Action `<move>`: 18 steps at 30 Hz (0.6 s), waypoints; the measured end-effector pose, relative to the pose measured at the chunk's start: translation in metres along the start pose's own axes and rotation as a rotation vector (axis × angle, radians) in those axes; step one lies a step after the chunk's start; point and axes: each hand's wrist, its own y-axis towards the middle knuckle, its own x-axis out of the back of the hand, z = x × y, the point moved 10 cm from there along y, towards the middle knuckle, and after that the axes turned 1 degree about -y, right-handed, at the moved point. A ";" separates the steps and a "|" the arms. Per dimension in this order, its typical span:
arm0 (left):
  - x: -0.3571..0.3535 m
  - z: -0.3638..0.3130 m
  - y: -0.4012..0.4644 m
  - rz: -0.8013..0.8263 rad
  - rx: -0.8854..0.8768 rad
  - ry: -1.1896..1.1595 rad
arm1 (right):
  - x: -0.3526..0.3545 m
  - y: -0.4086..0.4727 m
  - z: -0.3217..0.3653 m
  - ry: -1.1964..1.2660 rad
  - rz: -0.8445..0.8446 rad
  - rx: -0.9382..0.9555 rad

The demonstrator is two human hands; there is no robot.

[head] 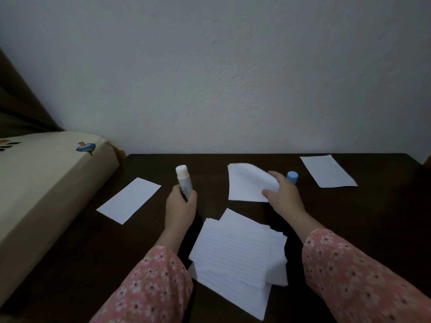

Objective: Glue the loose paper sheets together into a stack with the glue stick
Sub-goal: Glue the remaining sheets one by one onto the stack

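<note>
Stack (238,250) part-built, near worktop (70,264) edge. Left hand (180,207) grip wraps uncapped glue stick (184,181); right hand (283,194) pinches sheet (248,183). Two loose sheets (129,200) remain; approx. half done.

We see the left hand (180,206) gripping the uncapped glue stick (184,181) upright, while the right hand (283,194) pinches a curled sheet (248,183) beyond the paper stack (235,252) on the dark table (93,252); the blue cap (292,177) stands behind.
</note>
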 end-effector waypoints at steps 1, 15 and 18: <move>0.004 0.004 -0.001 -0.014 0.002 0.021 | 0.002 -0.002 0.006 0.069 -0.019 0.007; 0.086 0.055 0.009 -0.118 0.265 0.462 | -0.067 -0.081 0.039 -0.146 0.490 -0.054; 0.090 0.065 0.014 -0.072 0.296 0.473 | -0.067 -0.083 0.036 -0.425 0.432 -0.002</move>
